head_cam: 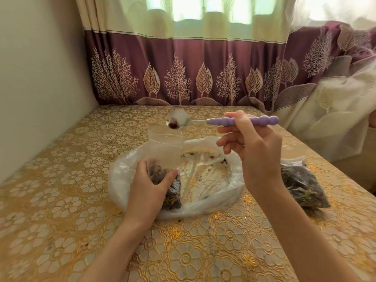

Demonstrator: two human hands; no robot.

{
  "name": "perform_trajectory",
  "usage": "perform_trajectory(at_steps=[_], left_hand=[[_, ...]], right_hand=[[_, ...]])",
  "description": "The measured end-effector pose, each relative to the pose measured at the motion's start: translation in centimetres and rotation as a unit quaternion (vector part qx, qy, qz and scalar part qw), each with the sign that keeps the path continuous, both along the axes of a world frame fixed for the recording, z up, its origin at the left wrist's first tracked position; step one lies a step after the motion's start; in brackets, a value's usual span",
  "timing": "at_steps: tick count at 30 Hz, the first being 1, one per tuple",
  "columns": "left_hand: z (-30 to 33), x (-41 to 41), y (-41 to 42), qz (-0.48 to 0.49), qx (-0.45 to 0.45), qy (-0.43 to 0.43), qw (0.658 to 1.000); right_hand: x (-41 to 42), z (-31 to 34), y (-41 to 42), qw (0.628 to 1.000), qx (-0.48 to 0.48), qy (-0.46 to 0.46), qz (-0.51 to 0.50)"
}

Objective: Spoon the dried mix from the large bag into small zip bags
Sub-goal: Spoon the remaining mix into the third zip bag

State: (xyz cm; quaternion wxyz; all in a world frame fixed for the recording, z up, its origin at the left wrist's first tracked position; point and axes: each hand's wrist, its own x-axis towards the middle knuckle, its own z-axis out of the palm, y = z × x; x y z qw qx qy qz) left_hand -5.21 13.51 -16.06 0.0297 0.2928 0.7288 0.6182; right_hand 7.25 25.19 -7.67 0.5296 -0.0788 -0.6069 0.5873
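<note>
Overhead, spoon (pixel 221 121) level — bowl leftward, pinched by right hand (pixel 252 147), left hand (pixel 150 180) gripping upright zip bag (pixel 164 151)

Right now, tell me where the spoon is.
In the head view the spoon is held by the right hand above the table's middle, its bowl just over the open mouth of the small zip bag.

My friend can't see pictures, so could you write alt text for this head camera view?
A right hand holds a purple-handled spoon with a little dried mix over an open small zip bag, which the left hand grips upright. Both are above a nearly empty large bag on a gold floral table; a filled bag lies to the right.
</note>
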Motion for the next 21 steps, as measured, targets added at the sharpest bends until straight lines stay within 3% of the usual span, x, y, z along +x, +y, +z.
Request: perform_trajectory(at_steps=[4, 8, 14, 21], left_hand=[[0.0, -0.1, 0.2, 0.003, -0.003, 0.000, 1.000], [0.0, -0.2, 0.1, 0.005, -0.004, 0.001, 1.000], [0.0, 0.0, 0.1, -0.002, 0.002, -0.003, 1.000], [0.0, 0.0, 0.1, -0.006, 0.002, -0.002, 1.000]], right_hand=[[-0.1, -0.3, -0.4, 0.997, 0.058, -0.032, 0.032], [-0.1, -0.5, 0.0, 0.998, 0.021, -0.036, 0.047], [-0.2, -1.8, 2.1, 0.993, -0.084, -0.035, -0.078], [-2.0, -4.9, 3.1, 0.967, -0.025, -0.194, -0.164]])
